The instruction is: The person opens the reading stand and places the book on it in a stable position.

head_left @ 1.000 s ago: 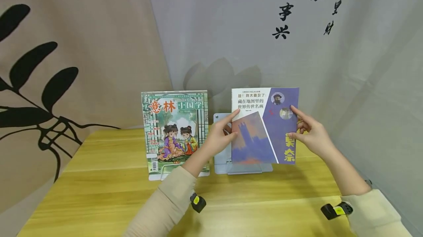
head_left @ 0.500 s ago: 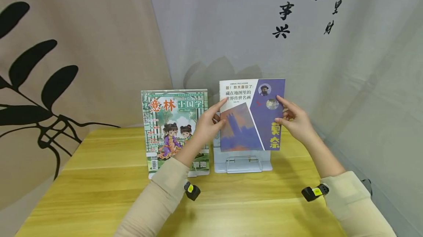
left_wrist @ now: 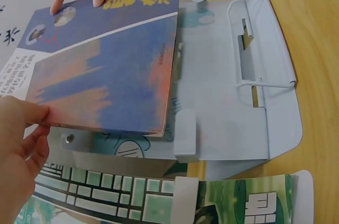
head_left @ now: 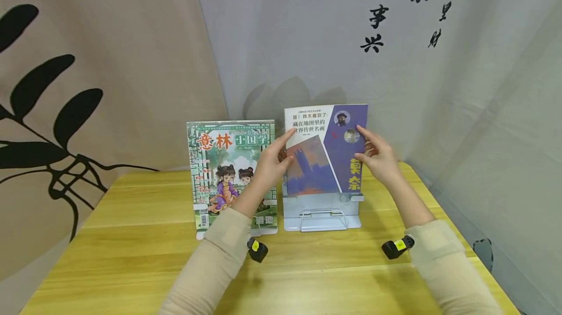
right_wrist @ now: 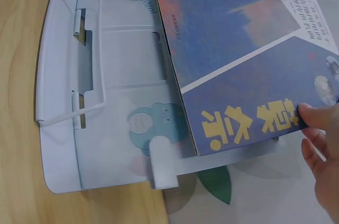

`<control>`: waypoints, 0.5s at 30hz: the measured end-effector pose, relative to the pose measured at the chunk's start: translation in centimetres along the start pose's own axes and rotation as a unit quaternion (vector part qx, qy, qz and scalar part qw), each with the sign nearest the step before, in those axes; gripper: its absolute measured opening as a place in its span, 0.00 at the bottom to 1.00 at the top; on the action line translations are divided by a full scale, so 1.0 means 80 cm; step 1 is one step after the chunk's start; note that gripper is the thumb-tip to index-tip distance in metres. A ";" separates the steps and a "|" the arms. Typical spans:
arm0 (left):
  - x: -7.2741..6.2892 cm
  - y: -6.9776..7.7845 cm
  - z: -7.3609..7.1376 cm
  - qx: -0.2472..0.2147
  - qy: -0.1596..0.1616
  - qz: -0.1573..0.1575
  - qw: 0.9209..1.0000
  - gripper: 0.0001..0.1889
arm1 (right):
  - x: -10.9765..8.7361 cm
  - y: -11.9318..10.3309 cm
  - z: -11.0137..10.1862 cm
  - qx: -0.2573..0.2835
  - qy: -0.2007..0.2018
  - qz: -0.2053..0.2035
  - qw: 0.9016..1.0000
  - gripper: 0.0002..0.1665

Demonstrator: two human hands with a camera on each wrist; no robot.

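Note:
A purple and white book [head_left: 326, 151] with a painted tower on its cover is held up at both side edges. My left hand [head_left: 273, 159] pinches its left edge, thumb on the cover. On the opposite edge my right hand [head_left: 378, 156] grips it the same way, near the yellow characters. Behind and below the book stands a white metal book stand [head_left: 322, 210] with a wire holder at its foot. In the left wrist view, the book's lower edge lies above the stand's side clip [left_wrist: 185, 135]; part of the stand's back plate is hidden behind the book.
A green illustrated magazine [head_left: 234, 173] stands on another stand just to the left, partly covered by the left forearm. The wooden table [head_left: 145, 256] runs back to a grey curtain [head_left: 281, 37] printed with dark characters and leaves.
Both hands have carried the book leftward and up from the stand's right side, so it now overlaps the stand's upper part. More of the wire holder shows beneath it.

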State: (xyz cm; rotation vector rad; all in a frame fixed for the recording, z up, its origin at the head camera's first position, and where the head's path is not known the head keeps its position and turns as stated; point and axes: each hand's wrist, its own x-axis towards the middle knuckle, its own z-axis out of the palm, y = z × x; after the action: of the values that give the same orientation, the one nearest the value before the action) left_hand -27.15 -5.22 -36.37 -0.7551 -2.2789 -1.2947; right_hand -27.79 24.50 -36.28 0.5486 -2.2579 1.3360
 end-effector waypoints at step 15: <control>-0.007 -0.010 0.014 0.083 0.001 -0.035 0.996 0.40 | -0.005 0.027 0.018 -0.018 0.002 0.009 1.000 0.43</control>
State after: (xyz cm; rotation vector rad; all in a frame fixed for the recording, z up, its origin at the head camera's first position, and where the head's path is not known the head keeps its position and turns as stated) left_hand -27.36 -4.75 -37.74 -0.6206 -2.3962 -1.1166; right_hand -28.93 24.22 -38.68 0.5143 -2.2835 1.2999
